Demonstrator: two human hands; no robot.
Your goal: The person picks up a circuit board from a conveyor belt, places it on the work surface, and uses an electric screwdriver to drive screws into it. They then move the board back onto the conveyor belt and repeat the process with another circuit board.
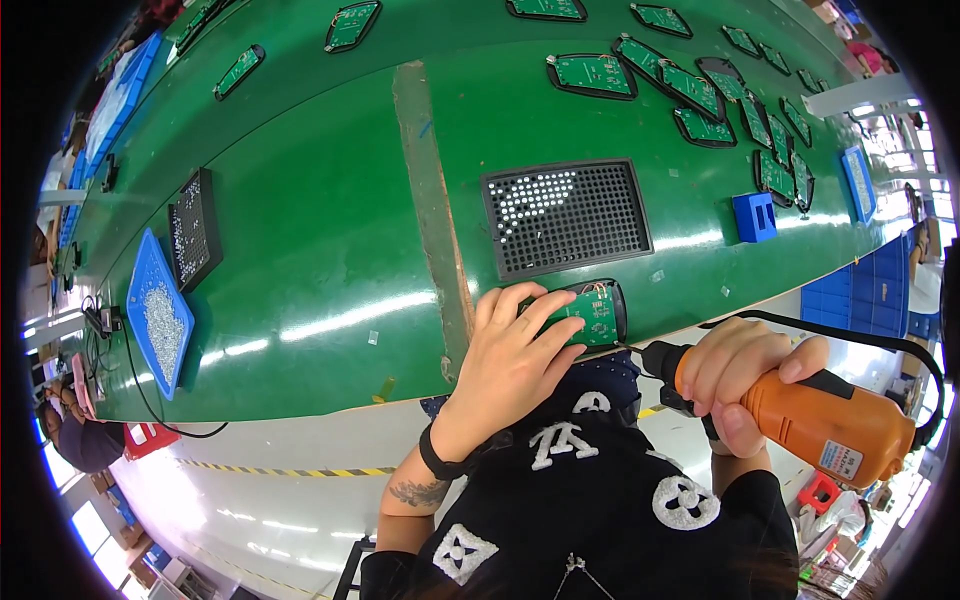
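A green circuit board in a black frame (pixel 600 318) lies near the table's front edge. My left hand (pixel 510 350) lies over its left end, fingers curled across the board and frame, covering that part. In my right hand (pixel 745 370) is an orange electric screwdriver (pixel 835 425) with a black nose and cord. It is held nearly level, its nose pointing left at the frame's near right corner. Whether its bit touches a screw is too small to tell. Just beyond the board sits a black perforated tray (pixel 610 215), partly filled with small white pieces.
Several framed circuit boards (pixel 592 75) lie at the far right, some overlapping. A blue block (pixel 755 217) stands to the right. At left are a blue tray of small clear pieces (pixel 163 325) and another black tray (pixel 195 230). A worn strip (pixel 425 170) crosses the green table.
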